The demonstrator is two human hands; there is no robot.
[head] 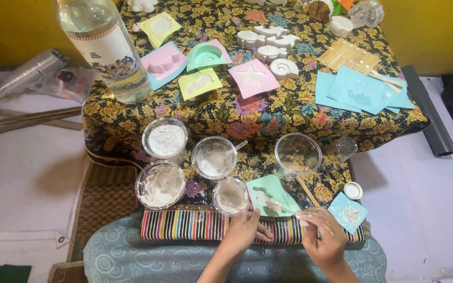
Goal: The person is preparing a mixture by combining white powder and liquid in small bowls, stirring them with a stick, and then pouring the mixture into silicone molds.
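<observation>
— What do we have on the low table (pixel 221 112) with the yellow flowered cloth?

— At the back we see a big clear bottle (pixel 106 44), coloured moulds (pixel 200 83), white plaster shapes (pixel 268 44) and blue sheets (pixel 360 91). Nearer the front we count five plastic cups (pixel 164 139), some with white powder or paste, beside a green mould (pixel 271 196) and a small white lid (pixel 353 190).

Clear bottle (pixel 107 47), far left on the floral tabletop (pixel 221 112), upright, large. Paper label (pixel 112 62) wraps its lower body: white ground, red-and-white checked band along upper edge, small multicoloured picture below. No other packages, signs or screens visible.
</observation>
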